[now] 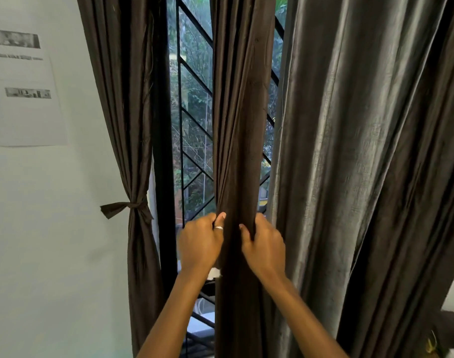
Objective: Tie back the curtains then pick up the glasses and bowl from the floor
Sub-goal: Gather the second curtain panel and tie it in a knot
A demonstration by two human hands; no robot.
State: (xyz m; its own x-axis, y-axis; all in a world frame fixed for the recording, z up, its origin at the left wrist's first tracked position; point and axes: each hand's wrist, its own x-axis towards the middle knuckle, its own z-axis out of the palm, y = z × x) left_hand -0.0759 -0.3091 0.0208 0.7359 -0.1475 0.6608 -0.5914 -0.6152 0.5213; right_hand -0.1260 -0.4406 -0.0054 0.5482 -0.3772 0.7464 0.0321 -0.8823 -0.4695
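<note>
Left hand [200,244] and right hand [265,248] are both clenching the bunched middle curtain [242,125] at frame centre; I'd be squeezing folds tight, tying level with the tied curtain [136,208] centre left.

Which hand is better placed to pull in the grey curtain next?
Probably the right hand: it grips the middle curtain right beside the grey curtain; the left hand is on the far side.

2 narrow gaps, both barred
The middle curtain [242,125] hangs between 2 open gaps, each backed by the black window grille [180,99]. The tied left curtain [133,151] borders the wider gap; the grey right curtain [362,151] crowds the narrower.
</note>
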